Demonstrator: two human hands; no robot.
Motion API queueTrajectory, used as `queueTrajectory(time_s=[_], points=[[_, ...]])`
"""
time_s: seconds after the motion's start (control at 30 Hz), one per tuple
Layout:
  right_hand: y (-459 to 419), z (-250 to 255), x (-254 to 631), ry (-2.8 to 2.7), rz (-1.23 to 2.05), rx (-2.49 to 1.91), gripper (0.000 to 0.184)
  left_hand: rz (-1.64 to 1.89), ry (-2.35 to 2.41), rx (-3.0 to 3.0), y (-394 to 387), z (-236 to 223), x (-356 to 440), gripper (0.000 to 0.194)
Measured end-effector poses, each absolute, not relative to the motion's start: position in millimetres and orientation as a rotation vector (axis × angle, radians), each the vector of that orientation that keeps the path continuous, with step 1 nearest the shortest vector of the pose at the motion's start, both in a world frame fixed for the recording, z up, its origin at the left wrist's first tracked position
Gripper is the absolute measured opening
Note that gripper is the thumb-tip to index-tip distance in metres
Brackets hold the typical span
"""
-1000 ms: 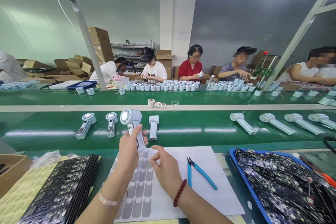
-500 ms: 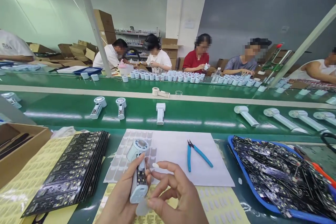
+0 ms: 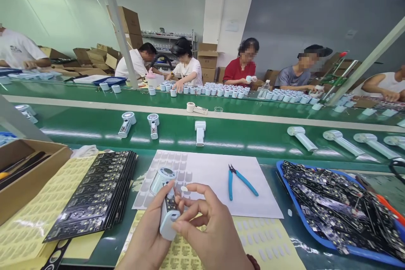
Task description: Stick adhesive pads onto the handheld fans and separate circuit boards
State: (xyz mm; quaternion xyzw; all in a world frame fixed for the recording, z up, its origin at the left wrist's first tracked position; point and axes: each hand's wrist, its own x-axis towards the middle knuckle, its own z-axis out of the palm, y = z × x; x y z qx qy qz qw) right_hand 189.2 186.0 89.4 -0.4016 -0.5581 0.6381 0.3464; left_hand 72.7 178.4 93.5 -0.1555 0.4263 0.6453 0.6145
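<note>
My left hand [image 3: 150, 230] is wrapped round the handle of a pale blue handheld fan [image 3: 169, 219], whose round head points away from me. A dark circuit board shows in the open handle. Close on the right, my right hand [image 3: 209, 228] has its fingers curled, the thumb at the handle's lower end. A small white oval sticker [image 3: 184, 189] sits at its index fingertip. What lies between the thumb and the other fingers is hard to make out. Under the hands are a white sheet with grey stickers [image 3: 182, 158] and a yellow sticker sheet [image 3: 268, 257].
Blue-handled cutters [image 3: 242, 181] lie on the white sheet. To the right stands a blue tray [image 3: 295, 215] of circuit boards; at left, stacked board panels [image 3: 91, 194] and a cardboard box [image 3: 38, 177]. Beyond, several fans rest on the green belt [image 3: 240, 135], with co-workers across it.
My right thumb has come up against the fan's lower end. The translucent piece that hung below it no longer shows separately. The view has shifted slightly; a co-worker opposite reaches toward the pale cups.
</note>
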Motion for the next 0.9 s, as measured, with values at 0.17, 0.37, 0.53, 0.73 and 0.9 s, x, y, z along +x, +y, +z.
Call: queueTrajectory(time_s=[0.17,0.37,0.53,0.73,0.9], points=[[187,91,188,-1.481,1.619,-1.05,0.047,1.492,0.995,-0.355,178,96,73,0.022],[177,87,187,-1.605,1.436,-1.112,0.051,1.492,0.967,-0.377,176,93,77,0.026],[174,70,188,-1.685,1.084,-1.049,0.075,1.526,0.929,-0.432,172,101,82,0.022],[201,49,222,-1.468,1.344,-1.136,0.048,1.444,1.151,-0.171,162,92,74,0.01],[205,23,246,-1.701,1.212,-1.234,0.015,1.373,1.374,0.164,147,51,70,0.017]])
